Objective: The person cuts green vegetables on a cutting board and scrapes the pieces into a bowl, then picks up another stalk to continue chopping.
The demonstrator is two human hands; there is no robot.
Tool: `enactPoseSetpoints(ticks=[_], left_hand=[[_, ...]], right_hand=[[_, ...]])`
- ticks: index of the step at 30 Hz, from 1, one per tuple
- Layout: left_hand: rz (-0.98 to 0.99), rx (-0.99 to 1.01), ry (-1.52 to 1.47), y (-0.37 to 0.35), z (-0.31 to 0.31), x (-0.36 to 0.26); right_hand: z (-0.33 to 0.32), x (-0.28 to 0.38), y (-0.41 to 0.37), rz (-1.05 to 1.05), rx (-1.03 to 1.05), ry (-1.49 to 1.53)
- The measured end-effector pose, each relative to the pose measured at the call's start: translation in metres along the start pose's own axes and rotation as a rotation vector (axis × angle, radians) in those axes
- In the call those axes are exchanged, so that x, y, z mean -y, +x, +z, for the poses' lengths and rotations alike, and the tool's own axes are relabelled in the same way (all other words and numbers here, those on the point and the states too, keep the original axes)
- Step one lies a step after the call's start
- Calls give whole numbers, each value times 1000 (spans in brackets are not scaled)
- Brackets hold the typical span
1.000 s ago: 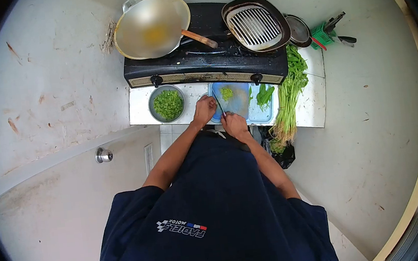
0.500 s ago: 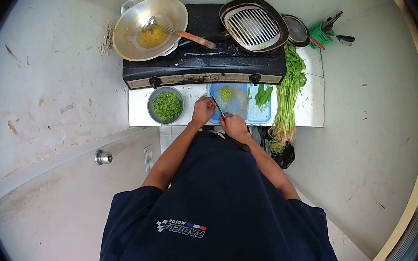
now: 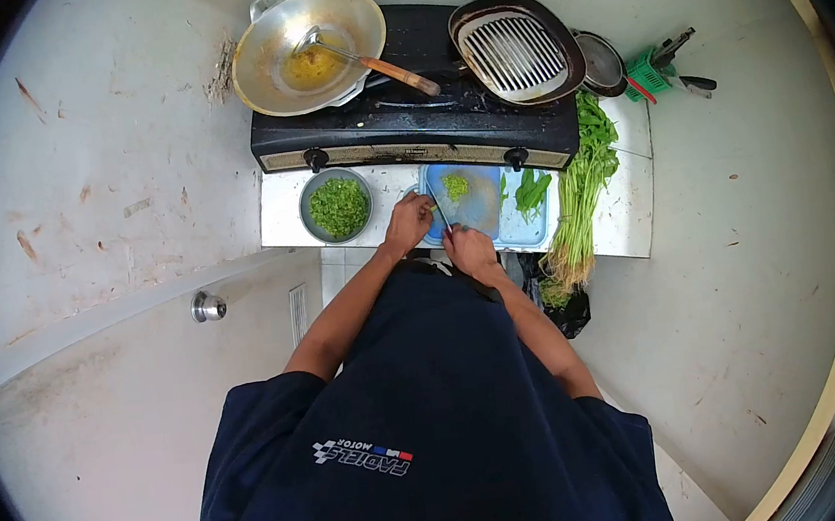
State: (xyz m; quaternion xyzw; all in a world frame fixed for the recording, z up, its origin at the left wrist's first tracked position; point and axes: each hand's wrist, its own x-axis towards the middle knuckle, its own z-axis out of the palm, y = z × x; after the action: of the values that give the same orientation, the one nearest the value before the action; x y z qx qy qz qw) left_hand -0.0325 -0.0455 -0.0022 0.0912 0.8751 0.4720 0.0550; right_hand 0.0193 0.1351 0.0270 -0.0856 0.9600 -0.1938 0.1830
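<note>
At blue tray [image 3: 527, 233], right hand [image 3: 470, 247] clamped on knife [image 3: 441, 211]; left hand [image 3: 410, 219] curled, hold unclear.

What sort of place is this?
Probably a small kitchen: a black, two-knob stove bears a wide, silvery metal wok, a round grey bowl holds chopped greens, and the person's right hand grips a thin-bladed knife.

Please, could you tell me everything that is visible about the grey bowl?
The grey bowl is round, with a thin rim; its exact material is unclear. It stands upright on the white counter, close in front of the stove, near the left knob. Chopped greens fill most of it. The left hand is to its right, not touching it.
</note>
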Motion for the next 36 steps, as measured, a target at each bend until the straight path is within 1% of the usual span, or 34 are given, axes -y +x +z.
enactPoseSetpoints(ticks=[5,8,12,14,17,20,23,26,29,32,36], left_hand=[[20,-43,-20,0,1,-1],[16,-46,-21,-1,2,0],[-36,-27,-46,0,5,5],[-23,-23,-27,1,5,8],[-5,-15,-43,0,7,15],[-5,-7,-58,0,4,9],[-7,-6,-56,0,4,9],[-17,-17,-65,-1,4,9],[-32,-29,-86,-2,5,9],[-28,-41,-103,-3,7,11],[-18,-47,-76,-1,6,10]], right_hand=[[3,4,18,29,-3,7],[11,1,18,2,-45,-1],[5,1,1,2,-39,9],[5,-1,-5,-15,-42,22],[1,0,-5,14,22,12],[0,6,5,45,34,-6],[5,8,13,33,-42,4],[2,4,5,-6,-39,-5],[5,-2,-4,25,6,-15],[-7,3,-6,36,5,-21],[-5,5,-7,19,5,-17]])
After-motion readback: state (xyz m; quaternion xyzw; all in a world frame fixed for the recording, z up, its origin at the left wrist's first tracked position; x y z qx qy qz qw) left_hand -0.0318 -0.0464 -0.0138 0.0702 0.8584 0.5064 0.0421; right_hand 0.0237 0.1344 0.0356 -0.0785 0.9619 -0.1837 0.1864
